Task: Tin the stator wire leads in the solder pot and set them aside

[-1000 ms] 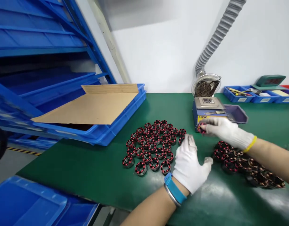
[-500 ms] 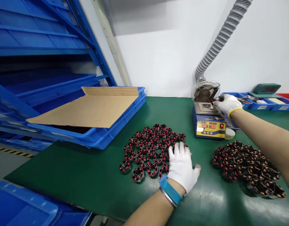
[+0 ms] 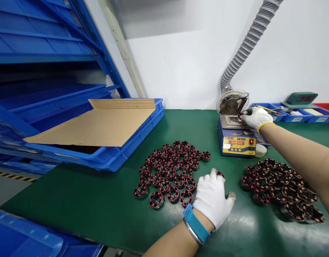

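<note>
My right hand [image 3: 257, 118], in a white glove with a yellow cuff, is closed on a small motor stator [image 3: 242, 115]. It holds this stator over the square opening of a solder pot [image 3: 236, 137] with a lit red display; the fingers hide most of the part. My left hand [image 3: 213, 194], also gloved, rests low over the table with its fingers bent over another stator [image 3: 220, 174]. Only a red and black edge of that one shows past the fingertips. To its left stand many stators with red-coated ends [image 3: 170, 174], loosely grouped.
Copper-ended stators [image 3: 283, 189] crowd the green table [image 3: 105, 203] under my right forearm. A round wire-guarded fan [image 3: 232, 103] with a grey duct [image 3: 250, 46] stands behind the pot. Blue trays [image 3: 137, 137] with cardboard [image 3: 100, 123] lie left, small blue bins [image 3: 295, 116] back right.
My left hand has slid right, away from the group, and a stator has come along under its fingers. My right hand stays at the solder pot. The view has shifted slightly.
</note>
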Motion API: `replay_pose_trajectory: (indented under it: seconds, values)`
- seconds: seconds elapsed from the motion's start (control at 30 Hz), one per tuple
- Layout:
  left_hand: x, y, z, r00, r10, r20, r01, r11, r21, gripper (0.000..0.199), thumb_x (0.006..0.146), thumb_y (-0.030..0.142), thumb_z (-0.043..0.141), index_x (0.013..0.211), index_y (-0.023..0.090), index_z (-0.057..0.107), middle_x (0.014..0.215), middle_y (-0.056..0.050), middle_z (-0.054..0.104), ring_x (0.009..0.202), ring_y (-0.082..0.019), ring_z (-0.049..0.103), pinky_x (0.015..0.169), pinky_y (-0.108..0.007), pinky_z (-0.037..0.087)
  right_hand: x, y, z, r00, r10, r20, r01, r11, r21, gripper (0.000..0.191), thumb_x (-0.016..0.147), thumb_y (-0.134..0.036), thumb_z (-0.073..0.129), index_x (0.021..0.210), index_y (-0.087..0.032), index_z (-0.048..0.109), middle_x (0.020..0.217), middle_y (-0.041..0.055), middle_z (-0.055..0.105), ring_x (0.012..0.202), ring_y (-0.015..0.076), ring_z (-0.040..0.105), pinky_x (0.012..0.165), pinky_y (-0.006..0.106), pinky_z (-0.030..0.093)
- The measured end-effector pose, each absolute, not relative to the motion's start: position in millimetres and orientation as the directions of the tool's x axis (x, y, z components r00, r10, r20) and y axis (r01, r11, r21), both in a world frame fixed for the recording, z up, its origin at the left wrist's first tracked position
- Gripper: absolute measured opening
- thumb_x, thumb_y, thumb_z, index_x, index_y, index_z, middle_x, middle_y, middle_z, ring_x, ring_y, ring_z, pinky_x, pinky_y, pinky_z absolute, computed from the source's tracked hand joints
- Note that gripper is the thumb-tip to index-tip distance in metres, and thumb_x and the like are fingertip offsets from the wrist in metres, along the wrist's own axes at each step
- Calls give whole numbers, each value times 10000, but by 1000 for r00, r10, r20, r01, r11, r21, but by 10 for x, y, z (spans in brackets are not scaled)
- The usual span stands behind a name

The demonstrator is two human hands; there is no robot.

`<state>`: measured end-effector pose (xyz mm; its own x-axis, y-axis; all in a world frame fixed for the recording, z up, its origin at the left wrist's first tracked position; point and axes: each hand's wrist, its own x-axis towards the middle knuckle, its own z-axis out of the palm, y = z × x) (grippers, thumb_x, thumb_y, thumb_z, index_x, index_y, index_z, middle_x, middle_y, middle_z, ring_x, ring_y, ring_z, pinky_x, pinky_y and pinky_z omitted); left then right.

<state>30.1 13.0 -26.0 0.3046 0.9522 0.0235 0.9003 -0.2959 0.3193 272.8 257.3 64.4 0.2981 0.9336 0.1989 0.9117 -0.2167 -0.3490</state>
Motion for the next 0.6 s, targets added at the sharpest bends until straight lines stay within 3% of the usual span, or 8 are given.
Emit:
replay_pose_trajectory:
  seconds: [0.27, 0.5, 0.6]
  values:
    - [293, 132, -224, 314, 949, 36, 896, -309, 320, 341, 921, 485, 608, 1077, 185, 652, 1055, -90, 615, 991, -317, 596, 913, -510, 505, 2680, 2495, 701, 286, 937, 202, 906, -195, -376, 514, 893, -525, 567, 1155, -116, 733, 1059, 142, 693, 785, 119, 524, 749, 293, 341]
    - [259, 152, -300, 331, 939, 89, 882, -342, 323, 331, 895, 512, 644, 1032, 212, 675, 1032, -86, 611, 1000, -314, 587, 934, -511, 498, 2639, 2357, 763, 264, 937, 228, 890, -146, -431, 588, 887, -564, 561, 1149, -68, 737, 1081, 202, 689, 875, 153, 589, 777, 337, 361]
    - [245, 176, -314, 347, 931, 113, 875, -365, 317, 327, 864, 483, 693, 1025, 198, 682, 1273, -124, 580, 1103, -326, 572, 983, -500, 486, 2656, 2256, 865, 273, 928, 255, 865, -120, -488, 606, 892, -548, 597, 1200, -39, 712, 1077, 225, 689, 905, 171, 612, 813, 363, 387]
